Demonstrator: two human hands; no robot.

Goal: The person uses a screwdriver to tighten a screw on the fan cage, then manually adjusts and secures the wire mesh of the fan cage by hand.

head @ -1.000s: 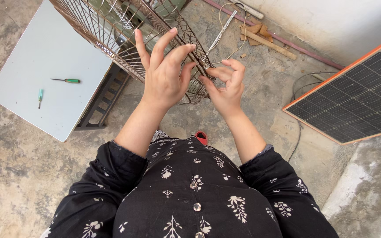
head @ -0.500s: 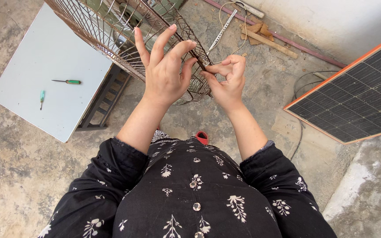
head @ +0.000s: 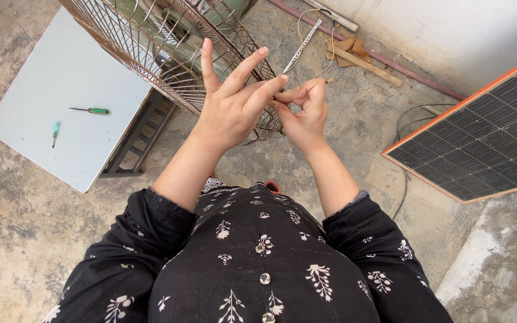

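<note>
My left hand [head: 228, 113] is raised in front of a rusty round wire cage [head: 151, 48], fingers spread, two of them pointing up. One lower fingertip meets the pinched fingertips of my right hand [head: 305, 113]. That right hand is bunched tight just beside the cage's near rim. Whether anything small sits inside the pinch is hidden. Both forearms come out of black sleeves with a white flower print.
A pale grey board [head: 61, 78] on a dark frame [head: 142, 134] lies left, carrying a green-handled screwdriver [head: 91, 110] and a small teal one [head: 55, 133]. A solar panel [head: 485, 137] leans at right beside a cable [head: 408, 113]. Wood scraps [head: 354, 54] lie by the white wall [head: 450, 30].
My right hand has closed from a loose hold into a tight pinch and moved up against my left fingertips. The left fingers have straightened upward off the cage.
</note>
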